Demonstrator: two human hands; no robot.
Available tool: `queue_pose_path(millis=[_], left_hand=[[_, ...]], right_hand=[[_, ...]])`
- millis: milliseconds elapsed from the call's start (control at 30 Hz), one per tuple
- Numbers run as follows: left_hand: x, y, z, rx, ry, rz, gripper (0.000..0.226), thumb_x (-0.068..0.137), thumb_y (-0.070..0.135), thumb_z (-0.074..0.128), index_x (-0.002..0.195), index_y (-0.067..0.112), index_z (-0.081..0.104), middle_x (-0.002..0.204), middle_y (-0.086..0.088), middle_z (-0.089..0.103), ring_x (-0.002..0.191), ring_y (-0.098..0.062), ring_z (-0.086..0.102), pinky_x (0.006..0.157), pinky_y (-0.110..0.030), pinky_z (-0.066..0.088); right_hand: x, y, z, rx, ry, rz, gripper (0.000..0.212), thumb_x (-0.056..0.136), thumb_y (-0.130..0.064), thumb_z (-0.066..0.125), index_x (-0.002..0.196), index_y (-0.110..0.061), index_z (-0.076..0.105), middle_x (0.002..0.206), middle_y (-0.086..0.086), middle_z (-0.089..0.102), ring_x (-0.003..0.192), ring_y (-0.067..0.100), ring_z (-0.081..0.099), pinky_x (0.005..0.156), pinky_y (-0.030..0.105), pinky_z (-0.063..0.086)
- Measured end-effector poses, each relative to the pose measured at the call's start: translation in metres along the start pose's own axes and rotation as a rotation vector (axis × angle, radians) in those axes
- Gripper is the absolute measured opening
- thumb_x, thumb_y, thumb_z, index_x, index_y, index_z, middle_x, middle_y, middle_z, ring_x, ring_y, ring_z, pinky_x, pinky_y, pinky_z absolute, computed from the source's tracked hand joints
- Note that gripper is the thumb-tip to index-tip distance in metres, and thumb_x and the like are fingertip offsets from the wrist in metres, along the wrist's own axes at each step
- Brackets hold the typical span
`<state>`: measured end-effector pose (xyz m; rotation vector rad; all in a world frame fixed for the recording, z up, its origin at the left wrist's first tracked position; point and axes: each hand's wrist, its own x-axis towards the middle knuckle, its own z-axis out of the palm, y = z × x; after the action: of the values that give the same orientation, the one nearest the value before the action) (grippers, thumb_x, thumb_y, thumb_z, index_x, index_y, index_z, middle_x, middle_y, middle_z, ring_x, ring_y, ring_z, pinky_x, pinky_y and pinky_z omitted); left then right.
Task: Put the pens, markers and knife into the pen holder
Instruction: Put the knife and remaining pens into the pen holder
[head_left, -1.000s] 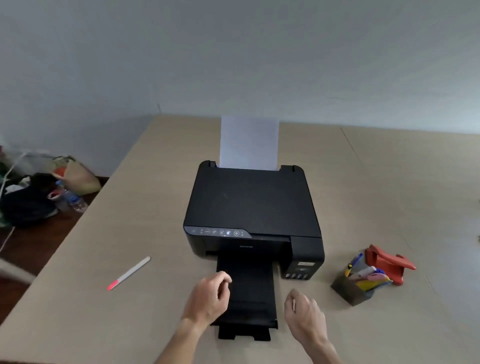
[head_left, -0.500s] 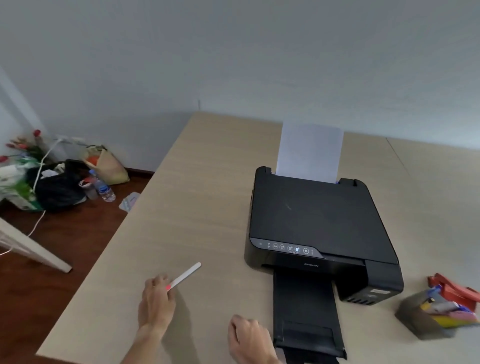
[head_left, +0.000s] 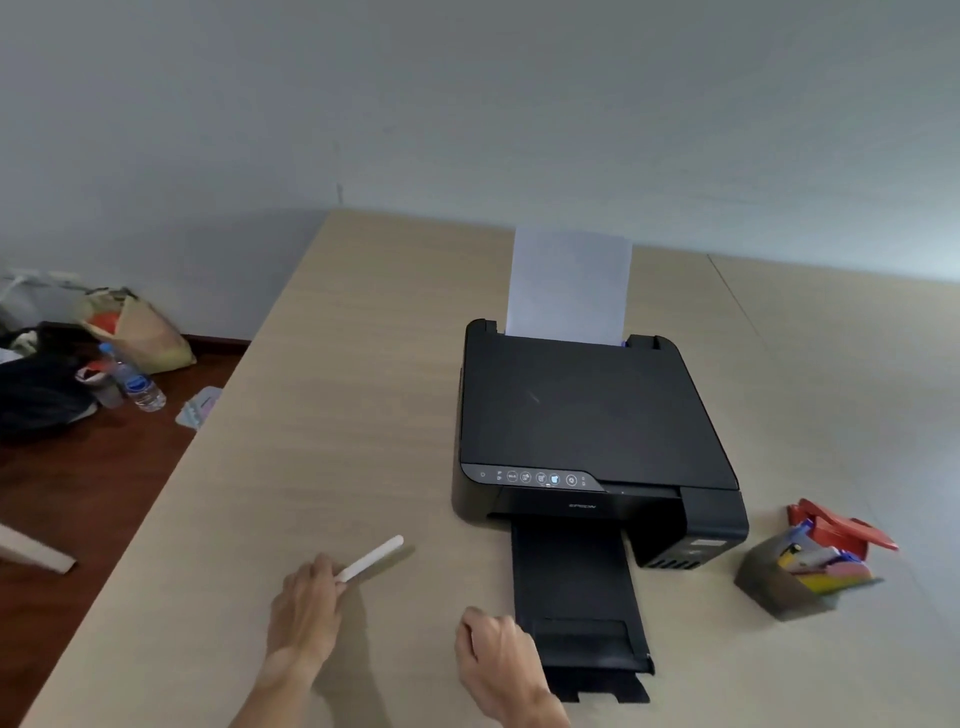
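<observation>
A white pen (head_left: 371, 558) with its near end hidden in my fingers points up and to the right, lifted slightly off the table. My left hand (head_left: 306, 610) is shut on that pen at the table's near left. My right hand (head_left: 496, 657) rests loosely curled on the table beside the printer's output tray, holding nothing. The dark pen holder (head_left: 779, 582) stands at the right, tilted in the view, with several coloured pens and markers (head_left: 826, 564) in it.
A black printer (head_left: 587, 415) with a white sheet in its feeder sits mid-table, its output tray (head_left: 576, 597) extended toward me. A red stapler (head_left: 852, 527) lies behind the holder. Left of the table's edge, the floor holds bags and a water bottle (head_left: 132, 379).
My left hand moved left to the pen and closed on it, lifting its pink end off the table. The view swung left, then back a little right.
</observation>
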<state>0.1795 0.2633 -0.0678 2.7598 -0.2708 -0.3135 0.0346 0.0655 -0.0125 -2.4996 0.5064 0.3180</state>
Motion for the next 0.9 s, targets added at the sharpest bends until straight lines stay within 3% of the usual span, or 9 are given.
queue_pose_path(millis=[67, 267, 367, 467, 633, 800, 900], left_hand=[[-0.007, 0.006, 0.005, -0.035, 0.020, 0.111, 0.006, 0.089, 0.011, 0.065, 0.092, 0.013, 0.060, 0.082, -0.008, 0.065, 0.079, -0.033, 0.059, 0.064, -0.041, 0.049], [-0.039, 0.070, 0.009, -0.173, -0.006, 0.342, 0.011, 0.098, 0.014, 0.048, 0.097, 0.021, 0.057, 0.082, 0.001, 0.062, 0.083, -0.023, 0.057, 0.069, -0.038, 0.048], [-0.056, 0.120, 0.011, -0.263, -0.011, 0.423, 0.014, 0.099, 0.019, 0.048, 0.094, 0.027, 0.058, 0.081, 0.010, 0.059, 0.079, -0.009, 0.056, 0.069, -0.030, 0.048], [-0.071, 0.178, 0.015, -0.339, -0.032, 0.524, 0.020, 0.098, 0.026, 0.044, 0.094, 0.028, 0.063, 0.086, 0.016, 0.059, 0.080, -0.001, 0.055, 0.073, -0.017, 0.044], [-0.095, 0.293, 0.020, -0.523, -0.051, 0.688, 0.015, 0.093, 0.018, 0.055, 0.085, 0.022, 0.067, 0.076, 0.013, 0.061, 0.064, -0.009, 0.056, 0.058, -0.010, 0.041], [-0.113, 0.402, 0.029, -0.625, -0.018, 0.803, 0.014, 0.092, 0.008, 0.062, 0.083, 0.019, 0.064, 0.070, 0.012, 0.059, 0.056, -0.015, 0.055, 0.049, -0.025, 0.045], [-0.118, 0.456, 0.037, -0.642, -0.029, 0.835, 0.011, 0.094, 0.015, 0.060, 0.085, 0.020, 0.062, 0.069, 0.011, 0.058, 0.056, -0.013, 0.053, 0.050, -0.022, 0.044]], right_hand=[[0.002, 0.002, -0.009, 0.001, 0.039, -0.011, 0.022, 0.090, -0.029, 0.033, 0.072, -0.019, 0.040, 0.066, -0.001, 0.051, 0.052, 0.021, 0.038, 0.052, 0.034, 0.033], [-0.020, 0.047, -0.035, 0.063, 0.122, -0.011, 0.024, 0.091, -0.027, 0.034, 0.069, -0.019, 0.039, 0.057, -0.004, 0.046, 0.046, 0.018, 0.035, 0.042, 0.023, 0.024], [-0.037, 0.090, -0.052, 0.106, 0.185, 0.020, 0.021, 0.092, -0.027, 0.036, 0.074, -0.022, 0.045, 0.058, -0.006, 0.052, 0.046, 0.017, 0.042, 0.042, 0.020, 0.028], [-0.058, 0.142, -0.072, 0.134, 0.261, 0.118, 0.021, 0.092, -0.029, 0.037, 0.076, -0.022, 0.048, 0.063, -0.003, 0.059, 0.056, 0.020, 0.051, 0.049, 0.027, 0.036], [-0.090, 0.225, -0.105, 0.180, 0.345, 0.291, 0.021, 0.092, -0.027, 0.040, 0.076, -0.018, 0.051, 0.064, -0.006, 0.056, 0.063, 0.018, 0.050, 0.056, 0.032, 0.037], [-0.113, 0.291, -0.130, 0.197, 0.416, 0.418, 0.021, 0.089, -0.030, 0.040, 0.073, -0.018, 0.045, 0.068, -0.002, 0.057, 0.077, 0.025, 0.057, 0.062, 0.038, 0.042], [-0.119, 0.321, -0.147, 0.194, 0.456, 0.436, 0.021, 0.089, -0.030, 0.040, 0.072, -0.019, 0.044, 0.067, -0.007, 0.052, 0.076, 0.025, 0.057, 0.062, 0.038, 0.043]])
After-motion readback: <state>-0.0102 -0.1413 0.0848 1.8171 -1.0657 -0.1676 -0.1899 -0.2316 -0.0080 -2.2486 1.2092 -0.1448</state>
